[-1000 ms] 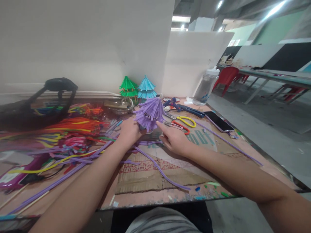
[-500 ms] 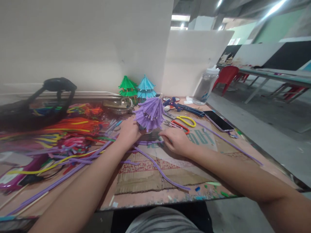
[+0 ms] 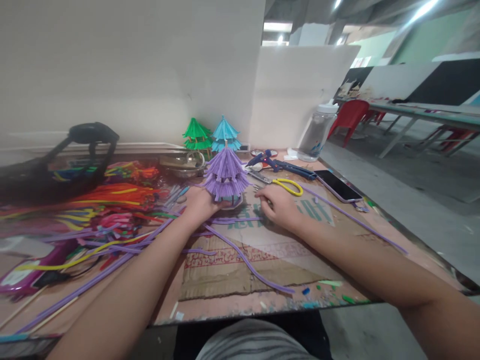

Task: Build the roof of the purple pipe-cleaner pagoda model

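My left hand (image 3: 200, 204) grips the base of a small purple pipe-cleaner pagoda (image 3: 226, 175), which stands upright with tiered, fringed roofs. My right hand (image 3: 278, 206) is a little to the right of it, apart from the pagoda, with its fingers curled in; whether anything is inside them is hidden. Just behind that hand lie scissors with a yellow handle (image 3: 288, 187). Under both hands is a cardboard sheet (image 3: 217, 285) with green lettering, crossed by loose purple pipe cleaners (image 3: 255, 270).
A green pagoda (image 3: 197, 135) and a blue pagoda (image 3: 225, 132) stand at the back. A glue gun (image 3: 264, 159), a cutter (image 3: 294, 170), a phone (image 3: 338, 186) and a water bottle (image 3: 318, 132) are to the right. Bundled pipe cleaners (image 3: 108, 195) and a metal bowl (image 3: 183, 165) lie left.
The purple pagoda has gone from tilted to upright and moved slightly left and down. My right hand has shifted right and up, away from it, covering the red scissor handle.
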Demonstrator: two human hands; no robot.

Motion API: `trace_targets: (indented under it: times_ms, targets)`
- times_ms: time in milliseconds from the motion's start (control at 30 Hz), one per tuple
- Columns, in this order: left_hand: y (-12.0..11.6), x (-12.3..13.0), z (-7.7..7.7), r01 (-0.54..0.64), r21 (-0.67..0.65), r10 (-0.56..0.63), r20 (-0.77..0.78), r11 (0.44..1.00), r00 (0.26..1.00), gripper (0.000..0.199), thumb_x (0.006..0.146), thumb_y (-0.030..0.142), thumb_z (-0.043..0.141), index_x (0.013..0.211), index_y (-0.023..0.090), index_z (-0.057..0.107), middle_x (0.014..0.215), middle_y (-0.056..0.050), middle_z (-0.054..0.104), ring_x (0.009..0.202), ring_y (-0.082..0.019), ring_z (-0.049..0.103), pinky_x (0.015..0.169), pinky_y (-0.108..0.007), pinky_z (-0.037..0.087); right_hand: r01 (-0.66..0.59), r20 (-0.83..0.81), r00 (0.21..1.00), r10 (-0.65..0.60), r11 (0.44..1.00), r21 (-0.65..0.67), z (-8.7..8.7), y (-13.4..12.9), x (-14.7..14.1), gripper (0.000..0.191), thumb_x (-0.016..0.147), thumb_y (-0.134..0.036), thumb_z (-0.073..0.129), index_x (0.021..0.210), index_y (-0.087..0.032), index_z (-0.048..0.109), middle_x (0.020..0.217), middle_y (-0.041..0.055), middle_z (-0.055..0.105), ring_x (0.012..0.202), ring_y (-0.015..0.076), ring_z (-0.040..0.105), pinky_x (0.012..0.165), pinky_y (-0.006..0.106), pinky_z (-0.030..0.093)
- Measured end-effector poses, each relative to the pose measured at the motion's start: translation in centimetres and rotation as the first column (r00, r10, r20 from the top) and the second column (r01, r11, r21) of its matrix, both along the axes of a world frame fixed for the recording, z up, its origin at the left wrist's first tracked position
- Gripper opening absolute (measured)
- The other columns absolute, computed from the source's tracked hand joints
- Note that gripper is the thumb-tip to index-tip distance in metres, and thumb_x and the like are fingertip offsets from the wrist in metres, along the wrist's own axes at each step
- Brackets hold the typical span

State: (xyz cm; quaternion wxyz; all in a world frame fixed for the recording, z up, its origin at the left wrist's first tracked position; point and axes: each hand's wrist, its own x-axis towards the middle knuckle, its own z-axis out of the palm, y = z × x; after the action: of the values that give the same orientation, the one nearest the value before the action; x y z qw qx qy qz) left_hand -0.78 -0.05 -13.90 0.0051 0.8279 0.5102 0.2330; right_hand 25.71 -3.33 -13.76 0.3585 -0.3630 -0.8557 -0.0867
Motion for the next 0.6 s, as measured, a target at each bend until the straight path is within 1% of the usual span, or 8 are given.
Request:
trace_targets:
  times_ms: [67, 133, 200, 300, 367, 500, 567, 600]
  targets:
    - [0.1, 0.0, 0.0, -0.012, 0.033, 0.012, 0.003, 0.999, 1.000, 0.049, 0.081, 0.052, 0.063, 0.113, 0.015, 0.065, 0.117, -0.016, 0.069, 0.112, -0.033, 0.063, 0.095, -0.043, 0.047, 0.131, 0.047, 0.990, -0.130, 0.991, -0.033, -0.2, 0.9, 0.4, 0.022, 0.086, -0.013, 0.049, 0.101, -0.014, 0.065, 0.093, 0.0109, 0.065, 0.085, 0.0233, 0.057, 0.079, 0.036, 0.044]
    - [0.1, -0.1, 0.0, 0.014, 0.051, -0.015, 0.019, 0.999, 1.000, 0.047, 0.082, 0.051, 0.063, 0.113, 0.015, 0.065, 0.119, -0.015, 0.069, 0.114, -0.031, 0.063, 0.098, -0.040, 0.046, 0.249, 0.143, 0.960, -0.239, 0.967, -0.057, -0.4, 1.5, 0.7, 0.025, 0.087, -0.016, 0.051, 0.108, -0.013, 0.064, 0.102, 0.0141, 0.062, 0.090, 0.0253, 0.056, 0.081, 0.038, 0.044]
    - [0.2, -0.2, -0.1, 0.048, 0.052, -0.050, 0.025, 0.997, 0.998, 0.044, 0.084, 0.048, 0.062, 0.113, 0.015, 0.065, 0.122, -0.014, 0.068, 0.117, -0.029, 0.061, 0.101, -0.038, 0.045, 0.316, 0.244, 0.926, -0.289, 0.945, -0.081, -0.6, 1.9, 0.8, 0.027, 0.089, -0.020, 0.053, 0.113, -0.012, 0.064, 0.107, 0.0153, 0.061, 0.091, 0.0258, 0.055, 0.083, 0.039, 0.044]
    - [0.6, -0.4, -0.4, 0.028, 0.049, -0.028, -0.007, 0.998, 1.000, 0.043, 0.082, 0.049, 0.063, 0.110, 0.016, 0.067, 0.118, -0.014, 0.070, 0.118, -0.031, 0.061, 0.100, -0.040, 0.046, 0.355, 0.368, 0.884, -0.289, 0.926, -0.126, -0.6, 2.1, 1.0, 0.025, 0.093, -0.022, 0.050, 0.111, -0.012, 0.065, 0.103, 0.0139, 0.061, 0.088, 0.0236, 0.056, 0.081, 0.036, 0.043]
    - [0.8, -0.5, -0.6, 0.015, 0.050, -0.014, -0.016, 0.999, 1.000, 0.044, 0.081, 0.051, 0.064, 0.108, 0.016, 0.067, 0.113, -0.014, 0.071, 0.116, -0.033, 0.061, 0.099, -0.043, 0.046, 0.363, 0.404, 0.871, -0.279, 0.920, -0.146, -0.7, 2.2, 1.1, 0.024, 0.096, -0.022, 0.047, 0.109, -0.012, 0.065, 0.100, 0.0128, 0.061, 0.085, 0.0216, 0.056, 0.080, 0.033, 0.042]
    - [0.8, -0.4, -0.7, 0.080, 0.038, -0.083, 0.079, 0.996, 0.993, 0.042, 0.082, 0.050, 0.063, 0.103, 0.014, 0.068, 0.110, -0.015, 0.071, 0.116, -0.031, 0.062, 0.101, -0.042, 0.046, 0.387, 0.415, 0.861, -0.295, 0.908, -0.157, -0.9, 2.5, 1.4, 0.024, 0.098, -0.023, 0.043, 0.103, -0.013, 0.064, 0.097, 0.0120, 0.061, 0.079, 0.0192, 0.056, 0.075, 0.030, 0.042]
    - [0.7, -0.3, -0.7, 0.093, 0.045, -0.098, 0.126, 0.995, 0.987, 0.040, 0.081, 0.049, 0.065, 0.101, 0.015, 0.068, 0.107, -0.014, 0.072, 0.114, -0.030, 0.062, 0.101, -0.042, 0.046, 0.390, 0.408, 0.864, -0.296, 0.905, -0.169, -1.0, 2.7, 1.6, 0.026, 0.098, -0.023, 0.040, 0.098, -0.014, 0.065, 0.096, 0.0125, 0.062, 0.078, 0.0194, 0.057, 0.074, 0.030, 0.042]
    - [0.7, -0.3, -0.8, 0.090, 0.055, -0.097, 0.140, 0.994, 0.985, 0.039, 0.080, 0.049, 0.066, 0.100, 0.016, 0.068, 0.105, -0.013, 0.072, 0.113, -0.030, 0.062, 0.101, -0.042, 0.046, 0.391, 0.380, 0.874, -0.302, 0.902, -0.183, -1.0, 2.7, 1.6, 0.027, 0.098, -0.022, 0.039, 0.099, -0.014, 0.065, 0.097, 0.0128, 0.064, 0.079, 0.0199, 0.058, 0.074, 0.030, 0.042]
